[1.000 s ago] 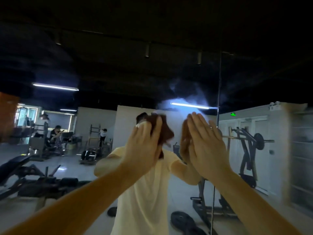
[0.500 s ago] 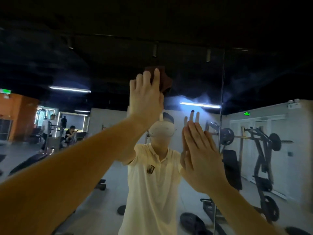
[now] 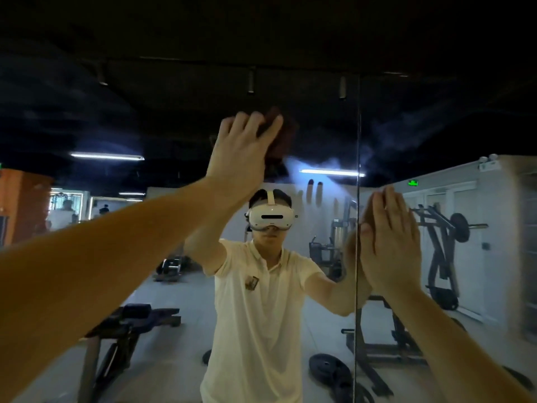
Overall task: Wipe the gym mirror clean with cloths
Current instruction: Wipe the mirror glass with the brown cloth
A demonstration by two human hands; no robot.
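Wiping is the step in hand, and the mirror (image 3: 145, 106) fills your whole view: hard, flat, glossy glass in tall panels, with a thin vertical seam (image 3: 357, 126) toward 3 o'clock of centre. Your hands are well apart. The left hand (image 3: 241, 158), up at 12 o'clock, has its fingers spread and nearly straight, pressing the cloth (image 3: 283, 138) flat against the glass. The right hand (image 3: 392, 245), out at 3 o'clock just past the seam, lies with palm and straight fingers on the pane; whether a second cloth sits under it I cannot tell. The cloth is a dark reddish-brown, soft and bunched, showing only past your fingertips at the hand's 2 o'clock side. Just below it, toward 4 o'clock, a pale cloudy haze (image 3: 319, 165) smears across the glass, and under that sit a few dark, oval fingerprints (image 3: 315, 191). To do this well, I'd judge you should spread the palm's weight evenly over the cloth, sweep in overlapping passes down through the haze to the prints, and refold to a fresh face when it drags. Bare skin on glass likely leaves new marks, so lift the right hand or put cloth beneath it.
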